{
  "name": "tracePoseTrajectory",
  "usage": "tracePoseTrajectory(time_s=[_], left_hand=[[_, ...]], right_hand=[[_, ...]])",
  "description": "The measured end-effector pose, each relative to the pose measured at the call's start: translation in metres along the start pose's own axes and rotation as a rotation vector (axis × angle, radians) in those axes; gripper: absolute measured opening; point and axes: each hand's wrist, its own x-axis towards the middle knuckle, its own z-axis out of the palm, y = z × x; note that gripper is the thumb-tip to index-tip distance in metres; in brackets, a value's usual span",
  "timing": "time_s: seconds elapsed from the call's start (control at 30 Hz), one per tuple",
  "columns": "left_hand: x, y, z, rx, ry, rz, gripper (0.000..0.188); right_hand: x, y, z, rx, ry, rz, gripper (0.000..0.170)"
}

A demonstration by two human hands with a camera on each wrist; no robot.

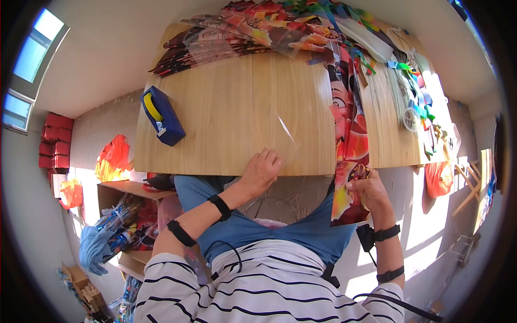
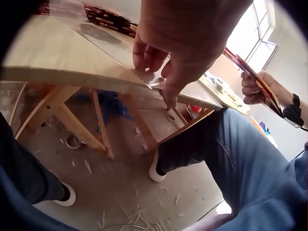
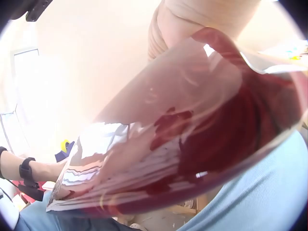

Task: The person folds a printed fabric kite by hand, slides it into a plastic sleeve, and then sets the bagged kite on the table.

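My left hand [image 1: 262, 171] is at the table's front edge, fingers bent toward the thumb. In the left wrist view, it pinches a clear tape strip [image 2: 151, 85] by the wooden edge. A shiny line of clear film [image 1: 285, 128] shows on the tabletop just beyond that hand. My right hand [image 1: 371, 189] grips the near end of a long glossy printed strip [image 1: 349, 134] with red and yellow cartoon pictures, thumb on top. The strip runs back across the table, its near end hanging over the front edge. In the right wrist view, its dark red glossy underside [image 3: 192, 125] hides most of the fingers.
A blue tape dispenser [image 1: 164, 121] with a yellow core stands on the table's left. Stacked printed plastic sheets [image 1: 231, 40] cover the back. Colourful ribbons [image 1: 420, 97] and clear strips lie along the right side. A cardboard box [image 1: 126, 188] stands left of the legs.
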Motion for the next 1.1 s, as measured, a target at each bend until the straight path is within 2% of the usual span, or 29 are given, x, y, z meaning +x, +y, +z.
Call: tracePoseTrajectory(time_s=[0.17, 0.27, 0.37, 0.47, 0.57, 0.67, 0.77, 0.87, 1.0, 1.07, 1.1], left_hand=[[-0.009, -0.010, 0.004, -0.071, -0.005, 0.018, 0.045], [-0.014, -0.008, 0.008, 0.051, 0.018, 0.048, 0.023], [-0.023, 0.001, 0.014, 0.191, 0.109, 0.124, 0.035], [-0.024, -0.005, 0.008, 0.096, 0.096, 0.157, 0.039], [-0.028, -0.015, 0.002, -0.074, -0.068, 0.121, 0.036], [-0.016, -0.014, -0.013, -0.478, 0.178, -0.242, 0.025], [-0.006, -0.030, -0.030, -1.168, 0.231, -0.637, 0.013], [-0.008, -0.053, -0.043, -1.318, 0.213, -0.712, 0.007], [-0.010, -0.058, -0.056, -1.419, 0.244, -0.845, 0.008], [-0.009, -0.053, -0.065, -1.467, 0.273, -0.932, 0.011], [-0.012, -0.058, -0.065, -1.463, 0.253, -0.892, 0.013]], right_hand=[[-0.016, 0.002, 0.005, 0.019, 0.008, 0.003, 0.028], [-0.015, 0.009, 0.000, 0.011, -0.020, 0.001, 0.029], [-0.017, 0.008, 0.006, 0.026, -0.037, 0.003, 0.030], [-0.012, 0.009, 0.012, 0.081, -0.136, 0.000, 0.032], [-0.009, 0.010, 0.026, 0.145, -0.156, 0.007, 0.033], [-0.001, 0.019, 0.030, 0.178, -0.196, 0.006, 0.037], [-0.003, 0.015, 0.044, 0.196, -0.145, -0.016, 0.042], [0.000, 0.016, 0.048, 0.174, -0.095, -0.004, 0.047], [-0.007, 0.012, 0.055, 0.196, -0.033, -0.031, 0.047], [-0.008, 0.012, 0.046, 0.159, -0.105, -0.021, 0.046], [-0.007, 0.012, 0.041, 0.141, -0.143, -0.015, 0.046]])
